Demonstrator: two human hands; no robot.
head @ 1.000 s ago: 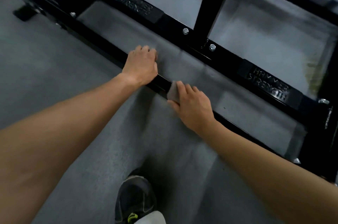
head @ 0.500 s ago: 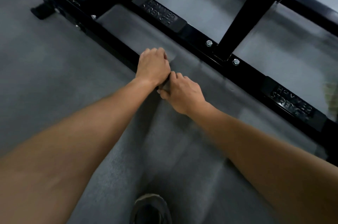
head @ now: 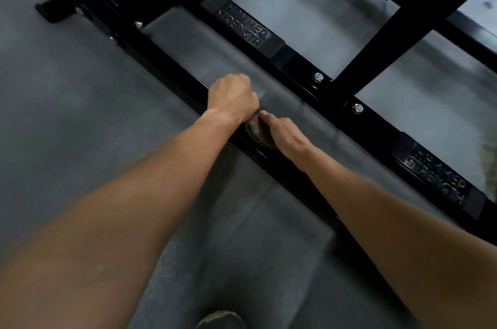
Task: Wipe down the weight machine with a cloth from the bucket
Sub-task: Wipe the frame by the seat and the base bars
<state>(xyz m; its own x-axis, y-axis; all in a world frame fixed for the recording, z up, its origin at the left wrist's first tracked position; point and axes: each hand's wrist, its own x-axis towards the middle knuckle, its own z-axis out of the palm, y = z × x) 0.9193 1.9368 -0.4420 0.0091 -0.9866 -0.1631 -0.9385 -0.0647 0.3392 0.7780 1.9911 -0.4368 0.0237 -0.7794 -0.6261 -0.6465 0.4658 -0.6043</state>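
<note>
The black steel base frame of the weight machine [head: 150, 59] lies low on the grey floor and runs diagonally from upper left to lower right. My left hand [head: 232, 97] grips the near rail, fingers curled over its far side. Right beside it, my right hand [head: 282, 131] presses a small dark cloth [head: 258, 131] onto the top of the same rail. The cloth shows between the two hands and is partly covered by my right fingers. No bucket is in view.
A second rail with embossed brand plates [head: 244, 28] runs parallel behind, joined by bolted cross members and a black upright [head: 398, 24]. Grey rubber flooring [head: 67, 113] spreads to the left and near me. The toe of my shoe [head: 222, 319] shows at the bottom edge.
My right hand slid the cloth leftward along the rail until it met my left hand, which stayed gripping the rail. The camera view shifted, so the frame sits further right and lower.
</note>
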